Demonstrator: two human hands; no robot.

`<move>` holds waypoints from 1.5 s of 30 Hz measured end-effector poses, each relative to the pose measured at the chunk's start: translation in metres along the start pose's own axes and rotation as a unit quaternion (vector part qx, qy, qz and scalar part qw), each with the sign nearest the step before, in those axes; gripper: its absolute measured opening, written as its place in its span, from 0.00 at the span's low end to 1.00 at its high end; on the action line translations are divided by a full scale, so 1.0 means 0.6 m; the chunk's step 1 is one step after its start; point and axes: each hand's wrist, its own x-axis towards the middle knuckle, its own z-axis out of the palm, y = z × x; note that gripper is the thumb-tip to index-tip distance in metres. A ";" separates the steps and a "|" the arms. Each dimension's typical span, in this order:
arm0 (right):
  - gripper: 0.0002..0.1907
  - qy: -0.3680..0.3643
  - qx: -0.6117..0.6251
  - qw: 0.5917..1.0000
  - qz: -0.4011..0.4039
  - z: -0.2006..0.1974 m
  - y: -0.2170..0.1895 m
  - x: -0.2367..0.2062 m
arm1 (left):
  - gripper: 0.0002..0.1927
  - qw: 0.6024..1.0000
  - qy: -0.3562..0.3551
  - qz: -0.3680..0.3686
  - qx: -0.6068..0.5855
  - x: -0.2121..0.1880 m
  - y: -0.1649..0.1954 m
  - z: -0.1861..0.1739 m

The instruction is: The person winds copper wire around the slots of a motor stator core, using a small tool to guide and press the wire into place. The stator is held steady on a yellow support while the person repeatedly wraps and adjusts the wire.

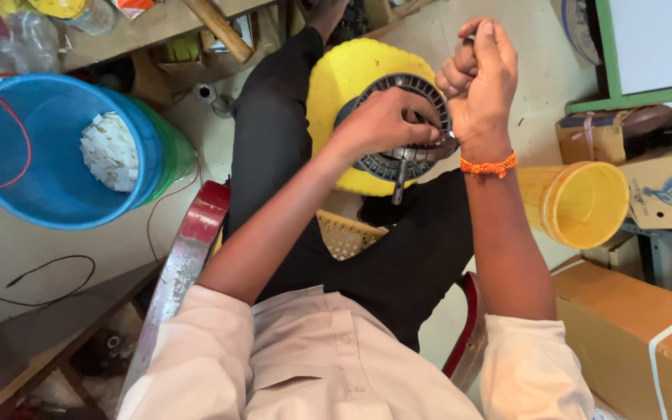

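At far left a blue bucket, nested in a green one and holding crumpled white scrap, stands on the floor beside loose black cable. The person sits on a red-framed chair, with a yellow housing propped on the lap so its face tilts up toward them. The left hand presses down on the grey ribbed ring fitted to that housing, fingers closed on its rim, steadying it. The right hand, raised just beside, is clenched around something thin that I cannot make out. Further right, a yellow plastic cone and cardboard boxes crowd the elbow.
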 end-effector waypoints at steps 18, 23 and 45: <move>0.13 0.007 0.128 0.991 -0.029 0.055 0.025 -0.165 | 0.11 0.995 -0.007 0.103 -0.009 -0.015 -0.045 -0.020; 0.13 0.010 0.136 0.989 -0.064 0.050 0.044 -0.195 | 0.11 0.989 -0.017 0.143 0.016 -0.011 -0.041 -0.020; 0.13 0.016 0.109 0.988 -0.109 0.052 0.074 -0.213 | 0.08 0.974 -0.008 0.227 0.020 -0.017 -0.047 -0.030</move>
